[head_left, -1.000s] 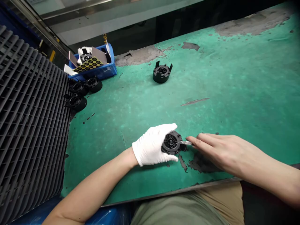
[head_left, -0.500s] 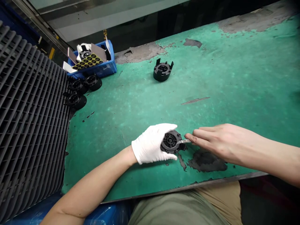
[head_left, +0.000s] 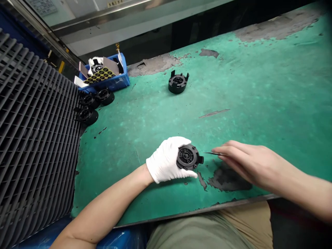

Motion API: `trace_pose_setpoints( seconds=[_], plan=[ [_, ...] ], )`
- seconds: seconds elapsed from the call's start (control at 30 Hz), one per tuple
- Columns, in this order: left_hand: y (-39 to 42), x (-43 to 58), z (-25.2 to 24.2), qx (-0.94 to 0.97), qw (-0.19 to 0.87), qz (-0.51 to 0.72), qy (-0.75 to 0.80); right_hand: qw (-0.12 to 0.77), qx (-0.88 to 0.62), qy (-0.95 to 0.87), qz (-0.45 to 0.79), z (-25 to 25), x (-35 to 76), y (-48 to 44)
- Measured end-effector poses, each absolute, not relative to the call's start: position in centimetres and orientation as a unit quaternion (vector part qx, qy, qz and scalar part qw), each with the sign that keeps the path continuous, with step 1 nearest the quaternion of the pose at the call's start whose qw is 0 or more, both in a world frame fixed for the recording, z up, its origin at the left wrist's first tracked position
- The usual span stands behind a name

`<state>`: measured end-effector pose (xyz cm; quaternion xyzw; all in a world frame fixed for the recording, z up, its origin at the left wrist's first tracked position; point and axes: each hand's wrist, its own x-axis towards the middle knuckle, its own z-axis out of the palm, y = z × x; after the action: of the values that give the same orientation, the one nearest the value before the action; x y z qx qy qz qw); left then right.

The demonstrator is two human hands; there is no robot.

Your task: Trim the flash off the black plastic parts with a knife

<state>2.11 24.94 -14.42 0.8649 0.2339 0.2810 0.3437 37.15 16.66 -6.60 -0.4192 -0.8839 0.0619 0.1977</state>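
My left hand [head_left: 168, 159], in a white glove, wraps round the edge of a round black plastic part [head_left: 187, 156]. Its ribbed face is turned up, and a tab sticks out on the right. In my bare right hand [head_left: 246, 159] a thin, pointed metal tool [head_left: 210, 153] is pinched between thumb and fingers. The tool's tip points left, just short of the part and apart from it. Most of the tool is hidden in the hand, so its exact kind is unclear. Farther back, a similar black part [head_left: 177, 83] stands on the table with its prongs up.
The green table top [head_left: 259, 103] has worn grey patches. At the back left stands a blue bin [head_left: 114, 82] with cardboard and a yellow-and-black sticker sheet [head_left: 100, 75]. Several black parts [head_left: 87, 116] lie beside it. A grey slatted rack [head_left: 38, 138] borders the left side.
My right hand has drawn the tool back to the right, off the black part. The whole view has tilted slightly; my left hand still holds the part.
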Motion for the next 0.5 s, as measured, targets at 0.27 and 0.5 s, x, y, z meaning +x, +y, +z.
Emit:
trace_pose_setpoints(
  seconds=[0.27, 0.5],
  plan=[
    [25.0, 3.0, -13.1, 0.884, 0.309, 0.21, 0.281, 0.152, -0.512, -0.845, -0.036, -6.0, 31.8, 9.4],
    [25.5, 3.7, -11.9, 0.892, 0.325, 0.159, 0.272, 0.135, -0.515, -0.845, -0.043, -5.6, 30.7, 9.9]
  ],
)
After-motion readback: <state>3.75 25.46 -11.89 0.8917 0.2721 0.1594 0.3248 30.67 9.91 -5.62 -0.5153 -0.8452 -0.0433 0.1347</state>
